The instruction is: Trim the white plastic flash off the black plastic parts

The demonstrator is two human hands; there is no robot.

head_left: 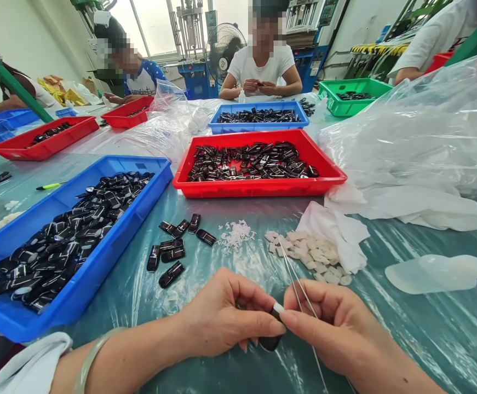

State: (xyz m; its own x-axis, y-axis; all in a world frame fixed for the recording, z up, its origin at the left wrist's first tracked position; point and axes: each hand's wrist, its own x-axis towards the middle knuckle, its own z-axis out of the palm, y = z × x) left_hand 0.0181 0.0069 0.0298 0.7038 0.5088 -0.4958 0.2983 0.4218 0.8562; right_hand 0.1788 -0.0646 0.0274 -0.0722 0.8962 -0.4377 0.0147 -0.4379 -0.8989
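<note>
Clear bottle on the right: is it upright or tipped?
Tipped over: the clear bottle lies lengthwise on the green table covering, its narrow end pointing right.

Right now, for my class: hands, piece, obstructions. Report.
Left hand holding small rounded black piece. Right hand against small white strip. Slim silvery metal prongs held in right hand; nothing visibly blocking.

Glossy, wrinkled clear plastic film (423, 328) covers the green table, where the rectangular red tray (258, 189) and long blue tray (105, 246) are smooth, shiny plastic, the small black oblong pieces (171, 274) glossy, the off-white flat chips (322, 255) matt, the slender tweezers (289, 271) metal-looking, and the crumpled white sheet (333, 235) perhaps cloth.
</note>
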